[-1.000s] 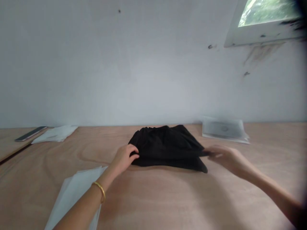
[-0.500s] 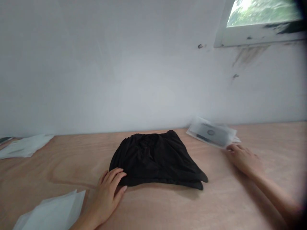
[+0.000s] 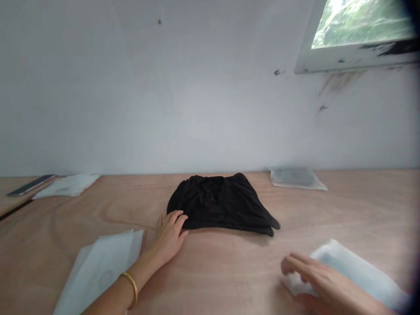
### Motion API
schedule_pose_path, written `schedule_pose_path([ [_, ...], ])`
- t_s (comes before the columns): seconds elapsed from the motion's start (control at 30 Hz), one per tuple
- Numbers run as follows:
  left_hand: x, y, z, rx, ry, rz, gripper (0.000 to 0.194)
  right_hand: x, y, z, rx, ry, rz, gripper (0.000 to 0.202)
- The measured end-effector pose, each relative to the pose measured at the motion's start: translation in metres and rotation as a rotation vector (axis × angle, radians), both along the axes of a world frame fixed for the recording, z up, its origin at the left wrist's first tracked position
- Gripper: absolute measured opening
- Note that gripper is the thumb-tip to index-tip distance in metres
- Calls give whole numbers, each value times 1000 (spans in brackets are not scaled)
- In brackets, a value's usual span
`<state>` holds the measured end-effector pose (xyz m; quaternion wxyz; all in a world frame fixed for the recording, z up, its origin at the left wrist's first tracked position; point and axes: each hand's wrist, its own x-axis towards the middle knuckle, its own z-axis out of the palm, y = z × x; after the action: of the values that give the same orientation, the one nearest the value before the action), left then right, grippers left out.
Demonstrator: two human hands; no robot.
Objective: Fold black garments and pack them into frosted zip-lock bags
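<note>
A folded black cloth [image 3: 222, 209] lies on the wooden table [image 3: 216, 271], about the middle of it and a little short of the white wall [image 3: 164, 96]. The left hand [image 3: 170, 234] rests flat on the table at the cloth's near left corner, fingers [image 3: 175, 217] stretched out and loosely together, their tips touching the cloth's edge; it grips nothing. A gold bangle [image 3: 131, 286] sits on that wrist. Just left of the forearm lies a clear bag [image 3: 98, 269], flat on the table and apart from the cloth. The right hand [image 3: 316, 278] is low at the near right, blurred, fingers extended and laid on the near end of a white bag [image 3: 357, 273] that rests on the table; whether it pinches the bag or only presses on it I cannot tell. That bag lies well apart from the cloth. Farther back on the right, by the wall, lies a packet [image 3: 297, 178]. At the far left are a white sheet [image 3: 67, 184] and, beside it, a phone [image 3: 30, 184]. A window [image 3: 357, 30] is set in the wall at the upper right.
</note>
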<state>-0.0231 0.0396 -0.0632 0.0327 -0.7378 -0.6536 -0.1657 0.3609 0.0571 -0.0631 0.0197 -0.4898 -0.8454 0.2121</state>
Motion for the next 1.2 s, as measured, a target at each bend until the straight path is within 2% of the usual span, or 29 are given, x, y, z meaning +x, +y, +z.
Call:
schedule_pose_path([
  [0.07, 10, -15, 11, 10, -5, 9, 37, -4, 2, 9, -44, 93, 35, 36],
  [0.13, 23, -36, 22, 8, -61, 2, 37, -3, 7, 9, -62, 105, 7, 27],
  [0.23, 49, -73, 32, -68, -308, -37, 32, -12, 8, 6, -76, 134, 14, 17],
  [0.33, 85, -103, 32, -239, -638, -51, 30, -42, -9, 16, -38, 213, 50, 16],
  [0.43, 119, -117, 26, -350, -972, -77, 48, -83, -34, 40, -63, 360, 93, 14],
  [0.47, 126, -119, 25, -354, -1080, -91, 46, -95, -42, 48, -98, 425, 107, 15],
  [0.53, 134, -121, 23, -337, -1255, -93, 28, -112, -52, 62, -156, 547, 149, 15],
  [0.6, 132, -123, 24, -315, -1348, -48, 16, -119, -55, 68, -182, 599, 208, 13],
  [0.7, 122, -128, 28, -287, -1381, -37, 14, -119, -54, 66, -162, 575, 234, 18],
  [0.83, 117, -132, 35, -258, -1414, -66, 21, -119, -57, 62, -60, 598, 200, 19],
  [1.03, 118, -129, 45, -112, -1272, -46, 30, -125, -68, 78, 80, 554, 260, 14],
  [1.1, 104, -131, 50, -32, -1216, 40, 32, -118, -70, 77, 118, 534, 267, 19],
  [1.2, 71, -137, 58, 134, -1091, 237, 31, -91, -68, 61, 119, 487, 248, 23],
])
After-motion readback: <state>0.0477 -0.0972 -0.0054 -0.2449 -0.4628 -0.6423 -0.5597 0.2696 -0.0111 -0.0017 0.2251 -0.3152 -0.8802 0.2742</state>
